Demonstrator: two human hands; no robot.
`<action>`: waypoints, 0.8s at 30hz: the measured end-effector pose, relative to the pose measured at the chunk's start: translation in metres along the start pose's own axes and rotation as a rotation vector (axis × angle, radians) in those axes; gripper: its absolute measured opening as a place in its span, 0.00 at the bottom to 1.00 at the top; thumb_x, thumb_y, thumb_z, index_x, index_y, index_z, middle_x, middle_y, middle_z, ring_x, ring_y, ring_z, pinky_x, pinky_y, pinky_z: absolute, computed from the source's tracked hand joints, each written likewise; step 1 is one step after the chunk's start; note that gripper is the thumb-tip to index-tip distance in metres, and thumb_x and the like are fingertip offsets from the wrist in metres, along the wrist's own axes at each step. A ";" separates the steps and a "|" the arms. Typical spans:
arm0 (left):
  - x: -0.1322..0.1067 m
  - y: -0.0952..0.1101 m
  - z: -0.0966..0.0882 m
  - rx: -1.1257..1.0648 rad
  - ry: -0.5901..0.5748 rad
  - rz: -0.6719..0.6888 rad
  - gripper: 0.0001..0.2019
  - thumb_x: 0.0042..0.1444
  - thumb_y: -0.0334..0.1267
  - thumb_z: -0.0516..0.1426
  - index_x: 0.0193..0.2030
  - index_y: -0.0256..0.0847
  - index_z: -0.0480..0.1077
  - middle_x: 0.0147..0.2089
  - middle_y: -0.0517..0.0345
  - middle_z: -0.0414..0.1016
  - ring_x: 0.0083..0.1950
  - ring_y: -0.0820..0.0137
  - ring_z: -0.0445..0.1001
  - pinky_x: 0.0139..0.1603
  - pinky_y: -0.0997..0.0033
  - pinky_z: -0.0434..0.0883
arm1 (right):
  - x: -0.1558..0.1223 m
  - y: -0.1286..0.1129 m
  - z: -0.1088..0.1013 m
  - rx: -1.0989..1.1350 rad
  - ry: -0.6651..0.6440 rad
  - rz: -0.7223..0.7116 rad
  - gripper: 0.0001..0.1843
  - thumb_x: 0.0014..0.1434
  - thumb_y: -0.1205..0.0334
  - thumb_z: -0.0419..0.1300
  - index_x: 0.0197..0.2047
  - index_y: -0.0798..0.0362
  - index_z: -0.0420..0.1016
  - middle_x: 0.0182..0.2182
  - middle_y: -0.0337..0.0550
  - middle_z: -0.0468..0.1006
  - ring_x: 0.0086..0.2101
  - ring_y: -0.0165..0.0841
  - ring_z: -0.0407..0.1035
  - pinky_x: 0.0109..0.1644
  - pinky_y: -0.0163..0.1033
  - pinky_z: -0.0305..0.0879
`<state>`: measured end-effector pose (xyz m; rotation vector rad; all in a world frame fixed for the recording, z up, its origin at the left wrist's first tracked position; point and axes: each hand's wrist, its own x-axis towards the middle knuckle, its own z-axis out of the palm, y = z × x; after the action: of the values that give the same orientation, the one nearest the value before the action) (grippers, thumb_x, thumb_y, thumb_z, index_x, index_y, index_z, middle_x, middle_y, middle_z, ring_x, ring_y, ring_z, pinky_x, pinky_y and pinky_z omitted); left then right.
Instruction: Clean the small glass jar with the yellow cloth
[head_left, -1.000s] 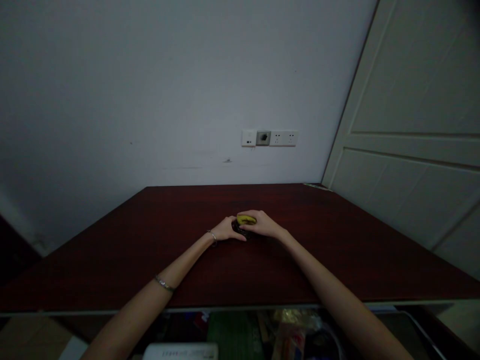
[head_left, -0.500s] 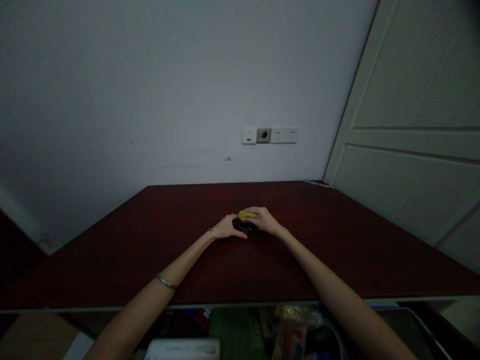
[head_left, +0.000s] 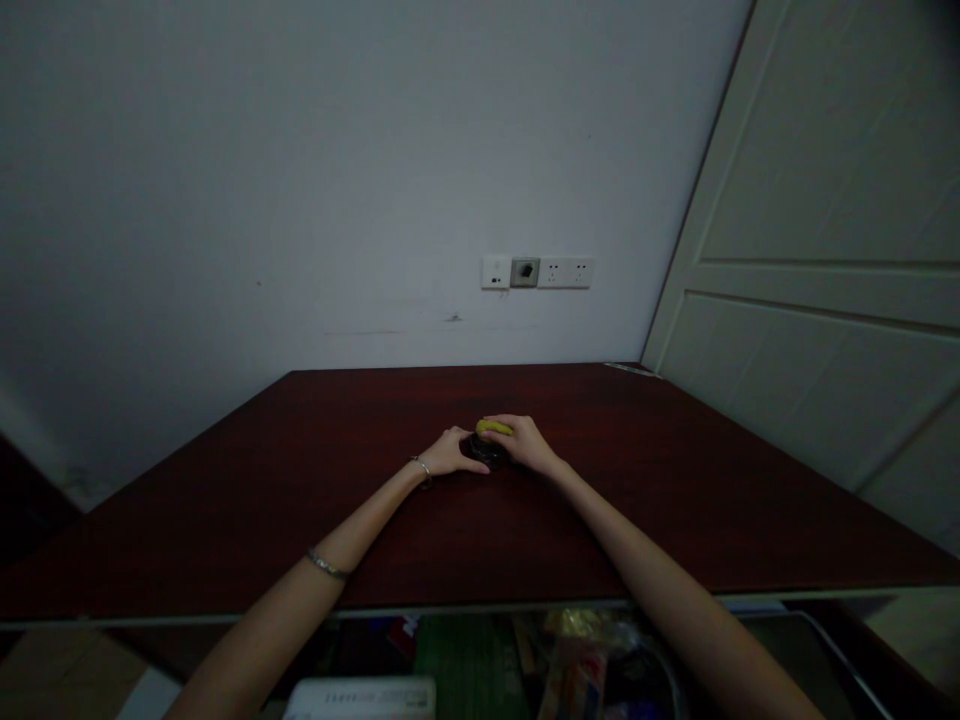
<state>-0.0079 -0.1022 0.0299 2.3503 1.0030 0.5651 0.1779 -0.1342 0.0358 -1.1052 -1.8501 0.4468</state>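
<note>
Item: 2 bare hands, 2 objects, near the middle of a dark red tabletop [head_left: 480,550].

Left hand [head_left: 452,453]: curved around the left side of a dark glossy object [head_left: 484,451], thumb along its near edge, fingers behind and partly hidden. We record the grip as fairly wide, spread to the object's girth.

Right hand [head_left: 529,443]: holding a yellow piece [head_left: 493,427] in a narrow pinch, fingers over the top, thumb beneath. We cannot tell its material.

Relation: the dark object lies between the 2 hands, right of the left palm and left of the right palm. The yellow piece sits at its upper, far side; we judge the 2 in contact, though the exact touching edge is hidden. The yellow piece's long axis runs roughly left to right, dipping slightly toward the right hand. The dark object appears rounded; we can assign it no long axis.

Nearer hand: the left for the dark object, by its wrap; the right for the yellow piece.

Surroundings: 1 row of wall sockets [head_left: 537,272] beyond; 1 white box [head_left: 360,698] below the table's front edge.
</note>
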 end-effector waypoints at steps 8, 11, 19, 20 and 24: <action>-0.002 0.004 0.002 -0.039 0.024 0.024 0.25 0.34 0.50 0.65 0.38 0.36 0.73 0.37 0.55 0.75 0.39 0.63 0.72 0.40 0.69 0.67 | 0.003 -0.005 0.008 -0.061 -0.037 -0.035 0.13 0.50 0.54 0.60 0.40 0.46 0.77 0.40 0.41 0.78 0.42 0.39 0.71 0.47 0.43 0.64; -0.003 0.006 0.001 -0.034 0.032 0.014 0.24 0.34 0.50 0.65 0.37 0.36 0.73 0.36 0.55 0.75 0.38 0.64 0.72 0.39 0.69 0.67 | 0.004 -0.007 0.008 -0.119 -0.029 -0.032 0.12 0.50 0.53 0.60 0.39 0.42 0.77 0.39 0.39 0.78 0.42 0.40 0.71 0.45 0.41 0.64; -0.001 0.007 0.002 -0.029 0.028 0.064 0.25 0.34 0.51 0.65 0.37 0.35 0.73 0.37 0.54 0.75 0.39 0.63 0.72 0.41 0.69 0.67 | 0.003 -0.005 0.002 -0.201 0.102 0.093 0.11 0.50 0.50 0.59 0.36 0.41 0.77 0.32 0.39 0.79 0.33 0.37 0.71 0.35 0.37 0.62; -0.001 0.007 0.002 -0.023 0.030 0.062 0.25 0.34 0.51 0.65 0.37 0.35 0.73 0.37 0.54 0.75 0.39 0.63 0.72 0.41 0.69 0.67 | 0.003 -0.006 0.002 -0.205 0.109 0.088 0.11 0.50 0.50 0.59 0.36 0.41 0.77 0.31 0.39 0.79 0.32 0.37 0.71 0.34 0.36 0.62; -0.001 0.004 0.003 -0.032 0.027 0.036 0.25 0.34 0.52 0.64 0.36 0.35 0.73 0.36 0.54 0.75 0.38 0.64 0.72 0.38 0.69 0.68 | 0.003 -0.012 0.005 -0.310 0.023 -0.006 0.11 0.53 0.52 0.57 0.39 0.42 0.75 0.36 0.39 0.78 0.36 0.38 0.71 0.34 0.37 0.61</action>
<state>-0.0040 -0.1063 0.0298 2.3419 0.9587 0.6239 0.1672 -0.1368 0.0428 -1.3026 -1.9453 0.1436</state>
